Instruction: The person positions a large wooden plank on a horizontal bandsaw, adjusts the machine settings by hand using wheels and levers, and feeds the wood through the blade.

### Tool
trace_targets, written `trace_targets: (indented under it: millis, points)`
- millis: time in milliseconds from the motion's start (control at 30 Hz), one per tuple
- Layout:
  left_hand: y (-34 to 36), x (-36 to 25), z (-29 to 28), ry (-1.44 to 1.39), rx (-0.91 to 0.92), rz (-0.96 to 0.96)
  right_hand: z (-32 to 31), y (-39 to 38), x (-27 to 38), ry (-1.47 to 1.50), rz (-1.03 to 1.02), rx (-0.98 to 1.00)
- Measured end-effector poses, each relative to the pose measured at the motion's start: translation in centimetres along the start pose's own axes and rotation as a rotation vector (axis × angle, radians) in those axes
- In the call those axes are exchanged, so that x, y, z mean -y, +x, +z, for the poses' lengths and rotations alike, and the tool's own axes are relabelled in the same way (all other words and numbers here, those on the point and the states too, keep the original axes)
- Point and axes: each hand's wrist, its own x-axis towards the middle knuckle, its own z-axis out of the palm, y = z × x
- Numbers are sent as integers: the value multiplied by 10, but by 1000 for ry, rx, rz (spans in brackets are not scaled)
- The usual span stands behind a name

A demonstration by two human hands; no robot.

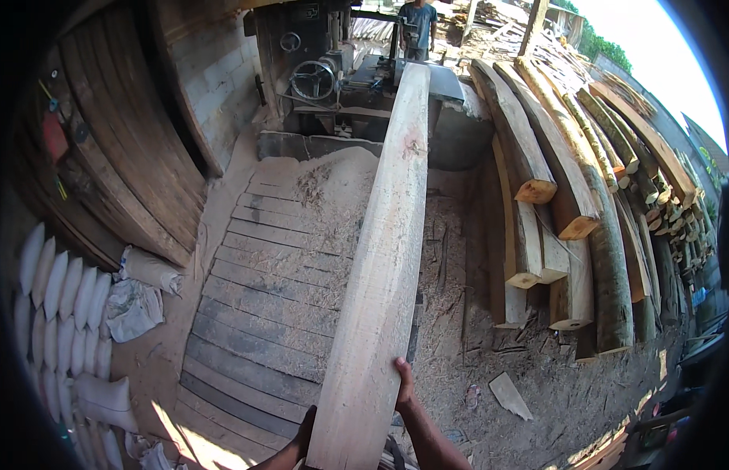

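Observation:
A long, squared wooden beam [384, 243] stretches from just in front of me to the metal saw table [451, 84], where its far end rests. My right hand [406, 382] grips the right edge near the close end, thumb up along the side and the other fingers out of sight beneath. On the opposite edge, slightly closer to me, my left hand [305, 429] holds the beam from the side, its fingers mostly hidden. The large sawing machine [333, 66] with round handwheels stands at the far end.
Stacked beams and logs [529, 180] line the right side. Stuffed white sacks [70, 294] are piled at left, below leaning planks [137, 117]. Sawdust [341, 184] covers the slatted floor [255, 294]. Another person [418, 27] stands beyond the saw. A wood offcut [509, 395] lies at right.

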Motion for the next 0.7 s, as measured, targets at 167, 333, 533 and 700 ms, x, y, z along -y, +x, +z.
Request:
trace_targets:
  millis: [167, 333, 533, 700]
  points:
    - [-10, 56, -15, 87, 208, 95, -22, -36, -9, -14, 139, -47]
    - [-3, 52, -16, 120, 264, 143, -30, -9, -10, -42, 111, -60]
    - [15, 10, -12, 144, 271, 190, -16, 28, 16, -18, 135, -28]
    - [29, -13, -3, 131, 260, 239, -3, 55, 45, -30, 149, -32]
